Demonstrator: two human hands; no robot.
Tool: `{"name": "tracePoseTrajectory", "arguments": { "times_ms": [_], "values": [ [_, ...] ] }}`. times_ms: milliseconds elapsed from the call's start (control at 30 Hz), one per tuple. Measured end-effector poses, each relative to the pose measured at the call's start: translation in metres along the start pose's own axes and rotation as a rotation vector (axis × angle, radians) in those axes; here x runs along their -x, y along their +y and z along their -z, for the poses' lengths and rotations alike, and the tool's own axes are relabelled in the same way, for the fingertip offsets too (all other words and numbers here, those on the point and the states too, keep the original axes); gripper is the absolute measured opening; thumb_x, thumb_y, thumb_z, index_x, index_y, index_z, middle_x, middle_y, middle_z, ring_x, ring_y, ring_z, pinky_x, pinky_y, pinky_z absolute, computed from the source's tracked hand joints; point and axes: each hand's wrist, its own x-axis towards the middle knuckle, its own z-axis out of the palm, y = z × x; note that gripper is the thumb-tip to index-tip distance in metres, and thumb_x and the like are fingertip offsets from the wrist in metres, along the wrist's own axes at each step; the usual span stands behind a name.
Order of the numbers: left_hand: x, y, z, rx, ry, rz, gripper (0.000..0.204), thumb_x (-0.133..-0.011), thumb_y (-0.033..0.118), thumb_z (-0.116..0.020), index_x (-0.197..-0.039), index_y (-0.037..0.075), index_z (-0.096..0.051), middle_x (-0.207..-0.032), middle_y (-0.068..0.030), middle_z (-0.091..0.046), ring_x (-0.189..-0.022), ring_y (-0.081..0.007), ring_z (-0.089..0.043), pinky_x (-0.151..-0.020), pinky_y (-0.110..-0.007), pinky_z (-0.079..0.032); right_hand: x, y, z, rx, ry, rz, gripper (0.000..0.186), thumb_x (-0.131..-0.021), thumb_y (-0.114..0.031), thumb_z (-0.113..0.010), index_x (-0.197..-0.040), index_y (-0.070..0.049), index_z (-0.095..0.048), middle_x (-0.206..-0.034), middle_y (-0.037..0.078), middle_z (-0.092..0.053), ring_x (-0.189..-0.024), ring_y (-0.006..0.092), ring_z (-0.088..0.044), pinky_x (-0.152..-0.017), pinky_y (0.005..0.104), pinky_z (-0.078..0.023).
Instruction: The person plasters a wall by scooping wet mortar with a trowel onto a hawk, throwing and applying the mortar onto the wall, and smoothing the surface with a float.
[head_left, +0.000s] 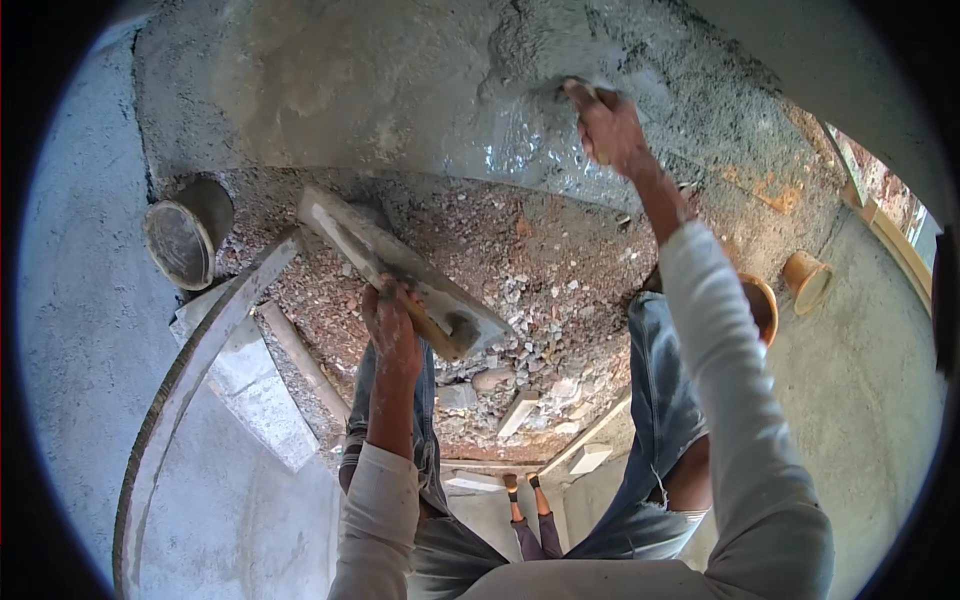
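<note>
My left hand (393, 325) is closed round the wooden handle of a long plastering float (445, 290). The float is tilted above the rubble, its board smeared with grey mortar. Farther up and to the right, my right hand (612, 128) is a fist at the wet grey plaster (430, 110) of the surface in front of me. It grips what looks like a trowel (572, 88), whose blade is low and hard to tell from the mortar. Shiny, freshly worked plaster lies just left of and below this hand.
A mortar-stained bucket (180, 245) stands at left. Nearby are a long curved-looking straightedge (190, 375) and a pale slab (255, 390). Broken stones (540, 320) cover the ground between my legs. Two brownish pots, one the small pot (806, 280), sit at right. Another person's legs (535, 530) appear behind.
</note>
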Motion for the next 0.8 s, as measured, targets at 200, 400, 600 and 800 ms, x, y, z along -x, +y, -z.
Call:
{"name": "tracePoseTrajectory", "arguments": {
  "times_ms": [200,400,600,800],
  "values": [
    [0.002,-0.012,-0.043,0.027,-0.031,0.054,0.021,-0.104,0.025,-0.058,-0.118,0.01,-0.056,-0.093,0.0002,-0.057,-0.082,-0.0124,-0.057,-0.074,-0.032,-0.049,0.03,0.154,-0.074,0.995,0.352,0.797,0.045,-0.106,-0.033,-0.048,-0.128,0.003,-0.064,-0.084,0.02,-0.071,-0.083,0.0284,-0.072,-0.064,0.037,-0.058],
    [-0.005,-0.017,-0.042,0.111,-0.091,0.027,0.015,-0.105,0.024,-0.057,-0.113,0.011,-0.055,-0.091,0.0004,-0.057,-0.078,-0.0114,-0.057,-0.071,-0.03,-0.049,-0.106,-0.007,-0.071,-0.044,0.078,0.17,0.033,-0.103,-0.034,-0.055,-0.088,-0.004,-0.062,-0.068,0.006,-0.062,-0.056,0.0212,-0.062,-0.049,0.0372,-0.051],
    [-0.002,-0.002,0.003,0.139,0.058,0.018,0.019,-0.105,0.026,-0.061,-0.114,0.011,-0.055,-0.092,0.0003,-0.058,-0.077,-0.0113,-0.057,-0.071,-0.029,-0.049,-0.008,0.005,-0.157,0.956,0.262,0.385,0.029,-0.104,-0.022,-0.051,-0.108,0.004,-0.064,-0.081,0.013,-0.066,-0.068,0.0229,-0.064,-0.06,0.0387,-0.054],
    [-0.018,-0.039,-0.038,-0.339,-0.127,-0.556,0.024,-0.105,0.024,-0.061,-0.122,0.007,-0.057,-0.097,-0.0045,-0.06,-0.084,-0.0156,-0.059,-0.076,-0.032,-0.053,-0.095,0.033,-0.174,0.858,0.459,0.847,0.031,-0.101,-0.027,-0.058,-0.115,0.0,-0.062,-0.081,0.015,-0.068,-0.069,0.0266,-0.068,-0.064,0.0467,-0.056]
  ]
}}
